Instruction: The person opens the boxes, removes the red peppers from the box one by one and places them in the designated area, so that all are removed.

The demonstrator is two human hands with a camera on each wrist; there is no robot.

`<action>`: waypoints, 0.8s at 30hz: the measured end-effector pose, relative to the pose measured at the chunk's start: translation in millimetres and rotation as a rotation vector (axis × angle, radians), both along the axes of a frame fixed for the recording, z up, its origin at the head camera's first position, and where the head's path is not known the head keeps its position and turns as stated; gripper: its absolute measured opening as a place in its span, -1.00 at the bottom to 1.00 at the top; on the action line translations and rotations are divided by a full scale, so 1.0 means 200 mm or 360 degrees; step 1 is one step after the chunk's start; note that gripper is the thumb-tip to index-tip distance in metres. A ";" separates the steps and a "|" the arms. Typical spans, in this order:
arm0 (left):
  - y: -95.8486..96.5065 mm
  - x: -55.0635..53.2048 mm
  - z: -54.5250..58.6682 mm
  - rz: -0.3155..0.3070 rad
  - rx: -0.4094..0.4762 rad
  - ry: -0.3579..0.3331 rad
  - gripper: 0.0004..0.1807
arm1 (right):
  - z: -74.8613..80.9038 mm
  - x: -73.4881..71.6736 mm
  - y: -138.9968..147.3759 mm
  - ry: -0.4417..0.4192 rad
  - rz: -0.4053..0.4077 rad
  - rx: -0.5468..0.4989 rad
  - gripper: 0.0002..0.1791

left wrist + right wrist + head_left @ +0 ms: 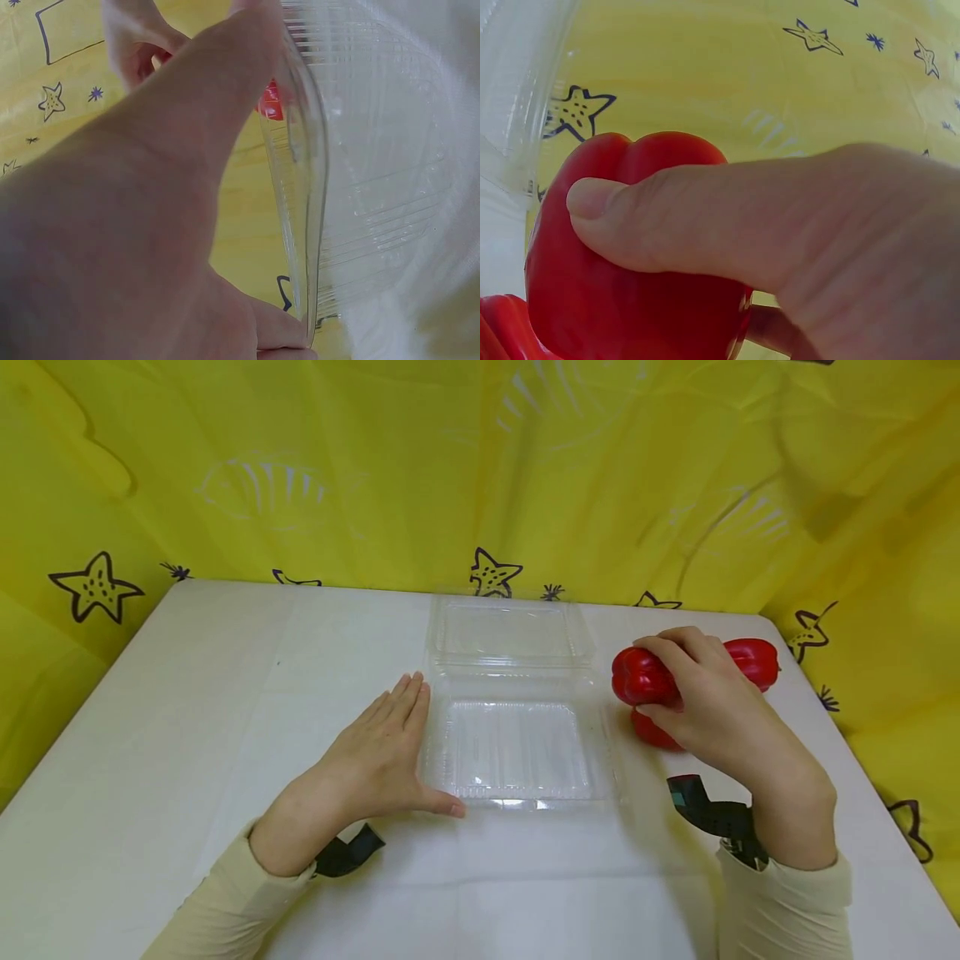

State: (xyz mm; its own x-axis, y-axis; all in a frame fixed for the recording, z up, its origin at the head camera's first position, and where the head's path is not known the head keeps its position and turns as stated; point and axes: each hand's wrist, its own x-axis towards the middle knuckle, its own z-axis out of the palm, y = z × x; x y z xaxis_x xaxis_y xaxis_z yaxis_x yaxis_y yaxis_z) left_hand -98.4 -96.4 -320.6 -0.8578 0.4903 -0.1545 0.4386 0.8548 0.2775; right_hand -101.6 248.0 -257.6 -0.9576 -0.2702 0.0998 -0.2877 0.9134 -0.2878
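My right hand (708,697) grips a red bell pepper (642,677), thumb across its near side in the right wrist view, where the pepper (630,285) fills the lower middle. Below it another red pepper (656,732) shows partly, and a third red pepper (752,662) lies behind the hand. A transparent plastic clamshell box (517,752) sits with its lid (510,633) folded back, away from me. My left hand (378,756) rests along the box's left side, fingers straight and together, thumb stretched out at the front left corner. Through the left wrist view the box's wall (319,195) stands beside that hand.
A white table (187,760) carries everything. Yellow cloth (390,468) with starfish and fish drawings hangs behind the table and along both sides. Black wrist straps (716,814) show at both cuffs.
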 end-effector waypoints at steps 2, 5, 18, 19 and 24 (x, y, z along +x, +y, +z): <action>0.00 0.00 0.00 0.0000 -0.0003 -0.0003 0.57 | 0.01 0.00 0.01 -0.0003 -0.0016 -0.0013 -0.18; 0.00 0.00 0.00 -0.0001 0.0008 -0.0014 0.57 | 0.02 0.00 0.03 0.0034 -0.0017 -0.0017 -0.17; 0.00 0.00 0.01 -0.0002 0.0010 -0.0005 0.57 | -0.02 0.01 0.19 0.0190 -0.0111 -0.0068 -0.23; -0.01 0.00 0.01 0.0000 0.0012 -0.0007 0.57 | -0.03 0.00 0.20 0.0195 -0.0114 -0.0066 -0.23; -0.01 0.00 0.01 -0.0004 0.0015 -0.0014 0.57 | -0.04 0.00 0.24 0.0159 -0.0170 -0.0087 -0.23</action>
